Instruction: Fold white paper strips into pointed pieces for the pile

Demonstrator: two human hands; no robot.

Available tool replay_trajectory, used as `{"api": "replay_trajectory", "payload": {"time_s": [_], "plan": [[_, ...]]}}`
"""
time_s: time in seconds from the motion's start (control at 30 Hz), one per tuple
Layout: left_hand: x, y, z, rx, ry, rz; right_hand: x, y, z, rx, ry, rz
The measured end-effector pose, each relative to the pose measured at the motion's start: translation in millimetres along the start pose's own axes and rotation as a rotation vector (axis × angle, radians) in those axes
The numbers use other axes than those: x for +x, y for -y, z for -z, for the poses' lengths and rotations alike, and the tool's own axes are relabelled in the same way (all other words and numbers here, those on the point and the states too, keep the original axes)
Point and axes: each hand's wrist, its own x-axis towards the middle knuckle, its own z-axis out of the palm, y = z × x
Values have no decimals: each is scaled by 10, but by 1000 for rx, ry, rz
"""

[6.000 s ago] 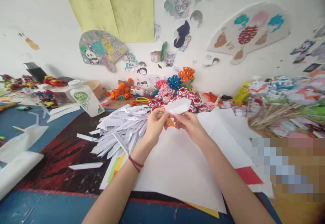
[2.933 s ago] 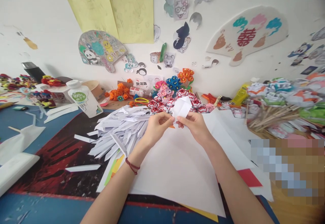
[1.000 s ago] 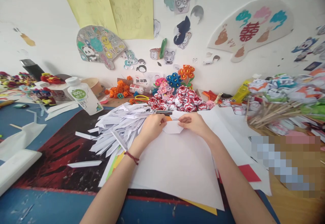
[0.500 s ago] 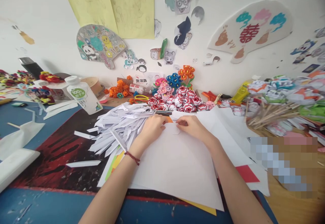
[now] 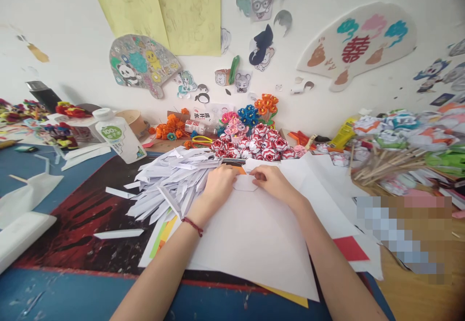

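Note:
A small piece of white paper (image 5: 244, 183) with slanted lower corners is pinched between my two hands. My left hand (image 5: 220, 184) grips its left end, fingers curled, while my right hand (image 5: 271, 180) has the right end between thumb and fingertips. Beneath them lies a large white paper sheet (image 5: 254, 248) on other sheets, with yellow and green edges peeking out. Just left of my left hand is a heap of folded white paper strips (image 5: 170, 180). Two single strips lie apart from the heap, one being the nearer folded strip (image 5: 119, 234).
A white bottle (image 5: 118, 136) stands behind the heap. Red-and-white flowers (image 5: 263, 144) line the wall side. More white sheets (image 5: 323, 190) and a red paper piece (image 5: 350, 248) lie to the right, near thin sticks (image 5: 392, 163). A dark mat (image 5: 87, 224) covers part of the blue table.
The flap of the small paper between my hands looks wider and flatter. My hands stay in nearly the same place, still pinching it.

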Motion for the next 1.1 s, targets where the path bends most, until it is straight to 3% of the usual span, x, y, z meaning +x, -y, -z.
{"api": "replay_trajectory", "payload": {"time_s": [0.37,0.67,1.1], "plan": [[6,17,-38,-145,-54,15,0,58,5,-114,-52,8],[25,42,-62,-246,-78,67,22,47,-32,-85,-80,46],[15,41,19,-101,-12,-126,-47,218,46,-223,-35,137]]}}
